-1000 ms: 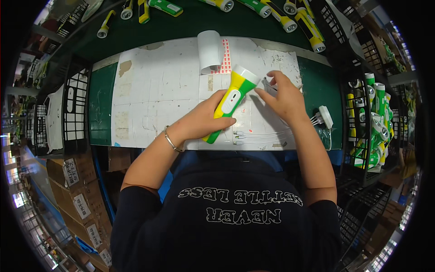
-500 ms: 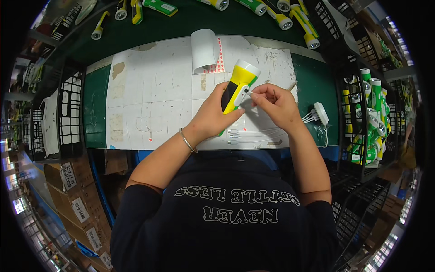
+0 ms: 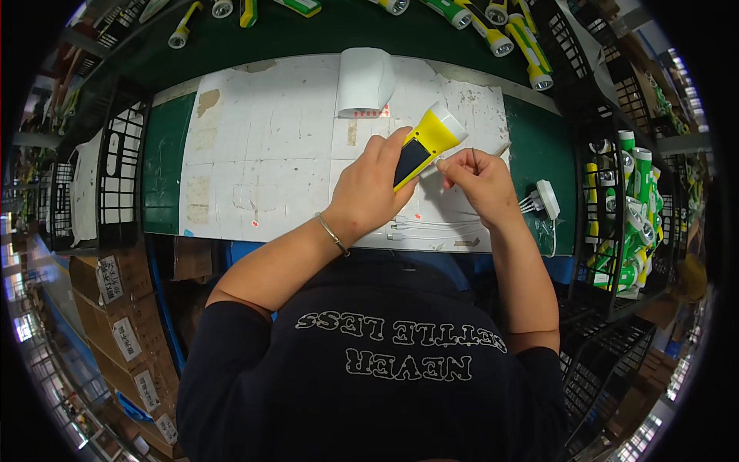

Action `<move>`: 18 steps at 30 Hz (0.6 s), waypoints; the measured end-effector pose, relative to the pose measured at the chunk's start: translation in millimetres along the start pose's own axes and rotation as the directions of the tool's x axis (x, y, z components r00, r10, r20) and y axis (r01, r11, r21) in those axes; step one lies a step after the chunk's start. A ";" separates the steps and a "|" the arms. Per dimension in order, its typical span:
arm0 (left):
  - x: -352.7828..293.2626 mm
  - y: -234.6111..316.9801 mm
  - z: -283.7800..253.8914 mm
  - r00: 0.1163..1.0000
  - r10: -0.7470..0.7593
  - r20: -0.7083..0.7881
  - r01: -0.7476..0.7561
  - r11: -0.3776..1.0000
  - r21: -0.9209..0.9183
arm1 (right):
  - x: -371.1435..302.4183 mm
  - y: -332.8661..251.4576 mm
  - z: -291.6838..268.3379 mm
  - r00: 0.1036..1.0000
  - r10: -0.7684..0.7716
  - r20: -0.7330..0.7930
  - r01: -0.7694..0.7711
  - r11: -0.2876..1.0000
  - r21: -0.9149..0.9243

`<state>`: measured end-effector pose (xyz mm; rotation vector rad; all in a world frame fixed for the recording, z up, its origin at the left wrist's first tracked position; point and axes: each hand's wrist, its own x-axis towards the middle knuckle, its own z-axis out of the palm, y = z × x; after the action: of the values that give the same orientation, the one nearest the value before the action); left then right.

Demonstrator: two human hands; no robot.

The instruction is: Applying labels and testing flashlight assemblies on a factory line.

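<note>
Count: one yellow flashlight (image 3: 433,137) held above the table (image 3: 169,169), toward 3 o'clock of its centre; from it, three white charging cables (image 3: 399,227) lie at 6 o'clock, one white charging adapter (image 3: 547,199) at 4. Flashlight's long axis runs 7 to 1 o'clock, lens end toward 1, dark panel (image 3: 411,162) facing up. Left grip (image 3: 371,189) clamped round its body; right grip (image 3: 486,189) at 4 o'clock, thumb and forefinger drawn close, whether on a plug cannot tell.
</note>
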<state>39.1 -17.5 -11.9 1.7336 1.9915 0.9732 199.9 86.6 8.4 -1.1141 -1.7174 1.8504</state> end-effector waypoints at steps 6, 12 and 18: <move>6.6 -3.6 -6.2 0.994 -0.059 0.089 0.059 0.998 0.004 | 1.1 6.0 0.1 1.000 0.013 -0.003 -0.014 1.000 -0.024; 27.0 -23.8 -33.3 0.889 -0.117 0.443 0.426 0.569 -0.704 | -8.8 4.1 -24.8 0.998 -0.030 0.058 0.046 0.952 -0.302; 17.5 -1.2 -26.4 0.689 0.352 0.634 0.655 0.073 -0.752 | -3.2 -50.7 -27.5 0.987 -0.122 0.102 0.127 0.991 -0.040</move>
<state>17.6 -8.0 9.4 0.6768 0.4750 0.9271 210.8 111.3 59.4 -0.9227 -1.8501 1.8252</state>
